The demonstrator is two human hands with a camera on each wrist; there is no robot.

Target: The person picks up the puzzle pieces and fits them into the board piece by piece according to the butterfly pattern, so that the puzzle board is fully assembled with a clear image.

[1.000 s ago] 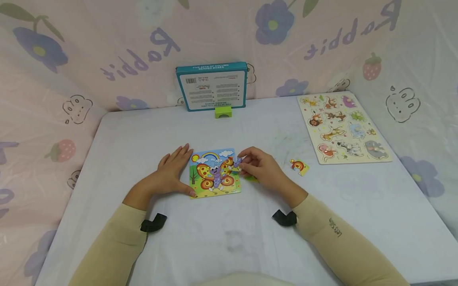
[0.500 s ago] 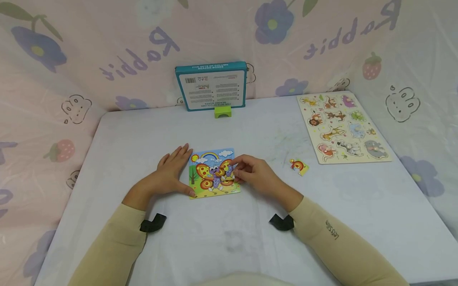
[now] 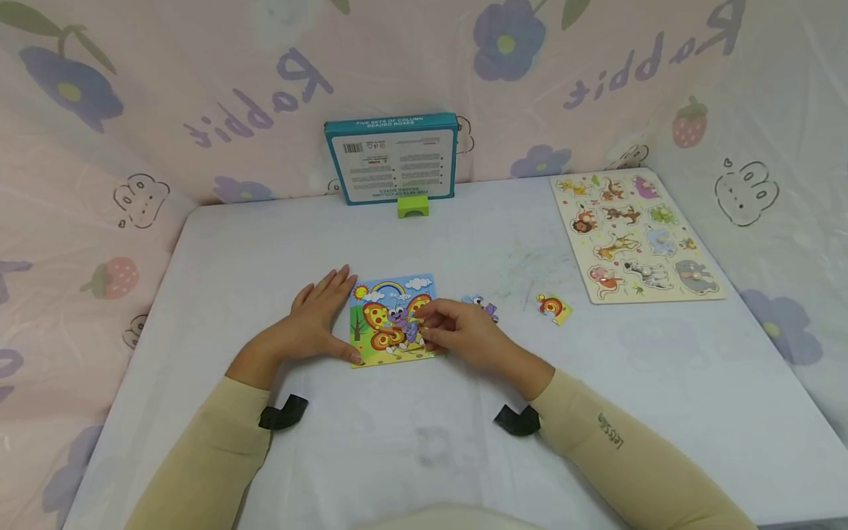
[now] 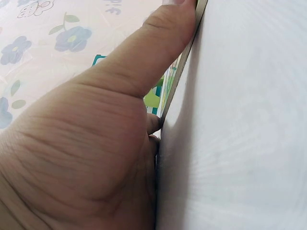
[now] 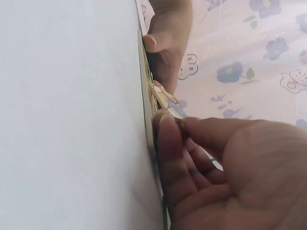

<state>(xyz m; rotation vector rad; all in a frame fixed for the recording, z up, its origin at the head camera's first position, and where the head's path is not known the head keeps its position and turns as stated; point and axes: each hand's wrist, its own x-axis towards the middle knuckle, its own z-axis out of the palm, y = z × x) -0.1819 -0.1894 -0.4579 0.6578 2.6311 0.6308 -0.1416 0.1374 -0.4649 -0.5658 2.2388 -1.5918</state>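
A square butterfly puzzle lies flat on the white table. My left hand rests along its left side, fingers straight, thumb on the near left corner; the left wrist view shows the thumb against the board's edge. My right hand pinches a puzzle piece between thumb and fingertips, over the puzzle's right half. In the right wrist view this piece is tilted against the board. Behind my right hand lies a purple and blue puzzle piece, partly hidden.
Farther right lies another loose puzzle piece. An animal peg puzzle board occupies the back right. A teal-edged box stands upright at the back, with a green arch block before it. Printed cloth surrounds the table.
My right hand has moved left with the pinched piece, from beside the puzzle's right edge to over it. The purple and blue piece has come into view. My left hand stays still.
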